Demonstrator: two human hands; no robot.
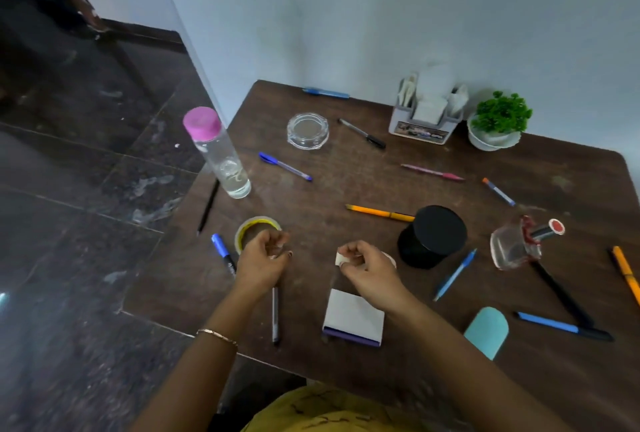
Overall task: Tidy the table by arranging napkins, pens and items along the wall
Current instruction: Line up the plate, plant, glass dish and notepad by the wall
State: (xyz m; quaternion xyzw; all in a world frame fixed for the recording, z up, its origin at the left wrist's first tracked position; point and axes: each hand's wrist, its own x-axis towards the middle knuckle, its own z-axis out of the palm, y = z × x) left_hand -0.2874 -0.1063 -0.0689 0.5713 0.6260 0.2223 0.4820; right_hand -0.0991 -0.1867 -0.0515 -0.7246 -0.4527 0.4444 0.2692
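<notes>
Your right hand (367,270) pinched a small white scrap (341,259) at lower centre of the frame, just above the white notepad (353,317). Your left hand (261,258) hung loosely curled, holding nothing, over the tape roll (258,223). Pens such as the orange pen (377,212) lay scattered on the table (346,182); the napkin holder (424,120) stood upper right by the wall (381,16).
</notes>
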